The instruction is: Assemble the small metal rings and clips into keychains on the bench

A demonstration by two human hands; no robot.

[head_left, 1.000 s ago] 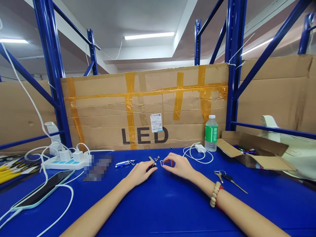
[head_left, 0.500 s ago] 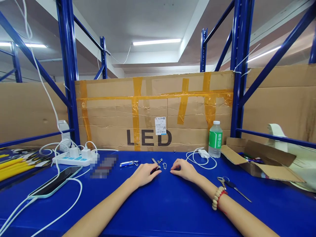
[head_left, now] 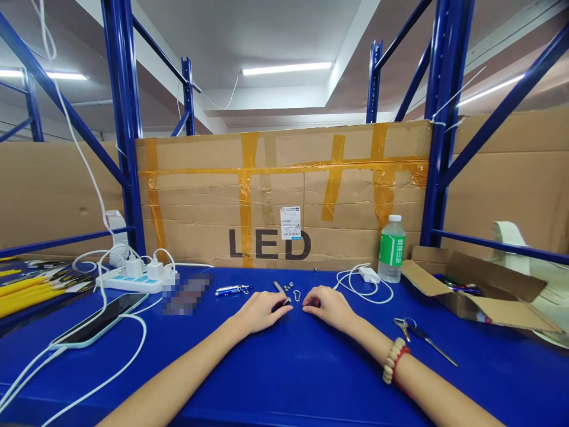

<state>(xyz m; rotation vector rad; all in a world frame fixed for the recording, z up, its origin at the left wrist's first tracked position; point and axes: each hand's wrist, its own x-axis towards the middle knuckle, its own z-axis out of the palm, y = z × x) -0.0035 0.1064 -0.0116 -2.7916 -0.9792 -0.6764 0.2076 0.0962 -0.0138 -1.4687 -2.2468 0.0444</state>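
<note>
My left hand [head_left: 261, 312] lies on the blue table [head_left: 293, 367], its fingertips closed on a small dark tube [head_left: 281, 305]. A thin silver piece [head_left: 278, 287] sticks out beyond it. My right hand [head_left: 328, 306] rests palm down beside it with loosely bent fingers, holding nothing. It wears a bead bracelet [head_left: 393, 362] at the wrist. A small silver clip [head_left: 296, 295] lies on the table just beyond the two hands. A few tiny metal parts [head_left: 288, 286] sit behind it. A blue keychain light [head_left: 231, 290] lies to the left.
A phone [head_left: 95, 326] on a white cable and a power strip [head_left: 133, 283] lie at the left, with yellow items [head_left: 26, 293] past them. A water bottle [head_left: 392, 249], white charger [head_left: 367, 276], open cardboard box [head_left: 471, 293] and keys [head_left: 420, 335] are at the right. A taped cardboard wall [head_left: 284, 196] stands behind.
My right hand has let go of the silver clip, which now lies on the table, and has come down flat. The camera view shifted slightly right and down.
</note>
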